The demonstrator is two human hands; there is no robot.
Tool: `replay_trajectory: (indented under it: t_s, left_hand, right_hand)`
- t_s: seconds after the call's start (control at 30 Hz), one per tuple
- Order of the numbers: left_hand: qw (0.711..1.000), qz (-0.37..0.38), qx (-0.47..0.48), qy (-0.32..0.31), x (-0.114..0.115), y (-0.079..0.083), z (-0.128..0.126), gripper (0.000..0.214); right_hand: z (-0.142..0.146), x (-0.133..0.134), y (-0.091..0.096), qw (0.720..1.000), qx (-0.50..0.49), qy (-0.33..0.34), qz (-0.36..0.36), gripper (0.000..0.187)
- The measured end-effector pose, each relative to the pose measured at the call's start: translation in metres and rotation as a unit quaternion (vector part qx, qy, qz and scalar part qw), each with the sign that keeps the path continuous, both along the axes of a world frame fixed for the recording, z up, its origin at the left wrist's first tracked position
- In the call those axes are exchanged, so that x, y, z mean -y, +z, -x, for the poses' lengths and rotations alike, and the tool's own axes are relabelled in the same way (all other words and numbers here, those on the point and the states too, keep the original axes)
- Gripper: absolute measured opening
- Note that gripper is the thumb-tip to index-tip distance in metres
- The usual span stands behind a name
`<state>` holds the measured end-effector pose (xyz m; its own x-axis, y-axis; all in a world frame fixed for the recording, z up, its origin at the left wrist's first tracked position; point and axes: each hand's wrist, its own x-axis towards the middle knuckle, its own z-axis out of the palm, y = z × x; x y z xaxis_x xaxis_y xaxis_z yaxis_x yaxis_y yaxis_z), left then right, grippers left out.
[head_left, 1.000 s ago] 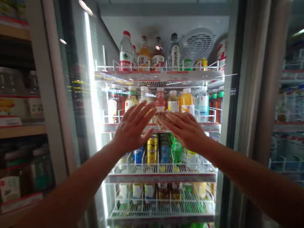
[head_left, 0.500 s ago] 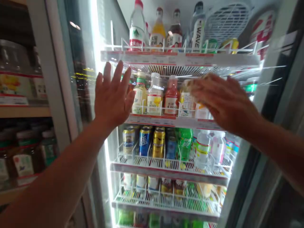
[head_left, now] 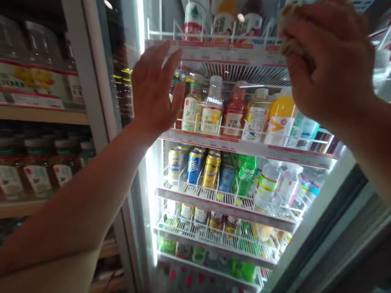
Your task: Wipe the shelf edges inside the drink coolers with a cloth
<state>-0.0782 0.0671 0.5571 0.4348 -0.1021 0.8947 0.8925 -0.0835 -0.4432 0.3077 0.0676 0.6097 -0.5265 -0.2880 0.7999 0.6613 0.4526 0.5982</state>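
My left hand (head_left: 154, 91) is open, fingers together and flat, held up against the glass front of a lit drinks fridge beside its left frame. Up at the top right, my right hand (head_left: 332, 65) presses a crumpled beige cloth (head_left: 288, 24) against the glass, in front of the top shelf's price strip (head_left: 220, 51). The fingers bend over the cloth, and most of it is hidden under the hand. Behind the glass, between my hands, stands a row of juice and tea bottles (head_left: 235, 110).
Below the bottles run a wire shelf of cans (head_left: 210, 169) and lower shelves of small drinks (head_left: 214, 221). A wooden shelf unit with jars (head_left: 39, 171) stands at the left. The fridge's dark door frame (head_left: 320, 232) slants down the right side.
Both hands have moved up and apart; the right hand carried the cloth from the middle shelf to the top right. The view has drawn closer and tilted.
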Motion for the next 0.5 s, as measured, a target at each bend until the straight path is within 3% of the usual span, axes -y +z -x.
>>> replay_trajectory:
  t_s: [0.07, 0.17, 0.27, 0.37, 0.43, 0.5]
  left_hand:
    - [0.998, -0.029, -0.052, -0.004, -0.008, 0.015, 0.004, 0.070]
    - [0.998, 0.022, -0.048, 0.020, -0.020, 0.028, 0.011, 0.074]
    - [0.998, 0.063, -0.026, 0.016, -0.026, 0.028, 0.015, 0.079]
    - [0.997, 0.068, -0.021, -0.011, -0.028, 0.024, 0.016, 0.081]
    - [0.998, 0.056, -0.021, -0.023, -0.028, 0.021, 0.014, 0.079]
    - [0.999, 0.041, -0.027, -0.020, -0.026, 0.018, 0.012, 0.078]
  right_hand:
    - [0.011, 0.000, 0.002, 1.000, 0.010, -0.011, 0.003, 0.058]
    - [0.025, 0.006, -0.015, 0.998, 0.052, -0.014, 0.034, 0.055]
    - [0.028, 0.009, -0.025, 0.996, 0.075, -0.032, 0.030, 0.051]
    - [0.025, 0.001, -0.022, 1.000, -0.012, -0.027, -0.010, 0.050]
    - [0.026, -0.005, -0.021, 0.995, -0.088, 0.017, -0.040, 0.053]
    - [0.031, -0.008, -0.025, 0.994, -0.093, 0.030, -0.043, 0.055]
